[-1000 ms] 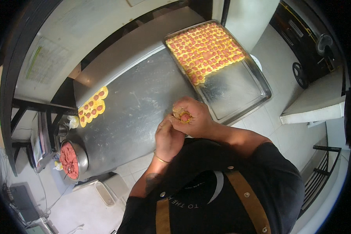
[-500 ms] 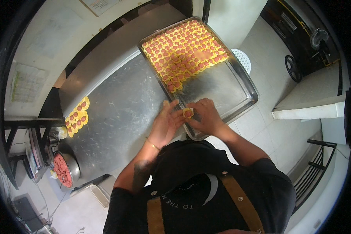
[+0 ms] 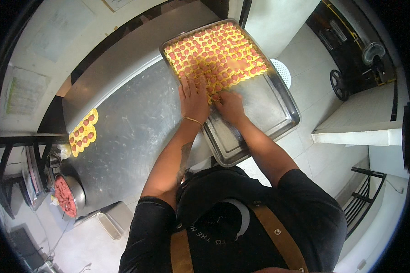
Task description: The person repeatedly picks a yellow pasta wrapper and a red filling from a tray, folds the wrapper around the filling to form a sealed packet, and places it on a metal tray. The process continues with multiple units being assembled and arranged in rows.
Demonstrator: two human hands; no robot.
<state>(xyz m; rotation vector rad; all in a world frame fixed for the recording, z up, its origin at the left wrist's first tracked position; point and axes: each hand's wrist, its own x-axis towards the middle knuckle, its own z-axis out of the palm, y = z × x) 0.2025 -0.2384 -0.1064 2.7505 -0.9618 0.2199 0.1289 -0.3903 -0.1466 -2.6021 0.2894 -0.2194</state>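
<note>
A large metal tray (image 3: 259, 107) holds close rows of small open-topped dumplings (image 3: 214, 50), yellow wrappers around pink filling, across its far part. My right hand (image 3: 231, 107) is over the tray at the near end of the leftmost rows. Its fingertips are closed on a dumpling (image 3: 215, 97), partly hidden by the fingers. Beside it, my left hand (image 3: 195, 99) lies over the tray's left rim with fingers stretched out flat, touching or just above the dumplings there. At the table's far left are flat yellow wrappers (image 3: 83, 133), each topped with a pink meat ball.
The steel table (image 3: 132, 123) stretches left of the tray. A metal bowl (image 3: 79, 193) of pink ground meat (image 3: 64, 195) stands at its lower left corner. Right of the tray are a white perforated stool (image 3: 281, 73) and tiled floor. A black rack (image 3: 364, 198) is at far right.
Both hands have moved away from my body, from the tray's near left corner to the edge of the rows. The right hand has carried the dumpling there; the left hand's fingers have straightened.
</note>
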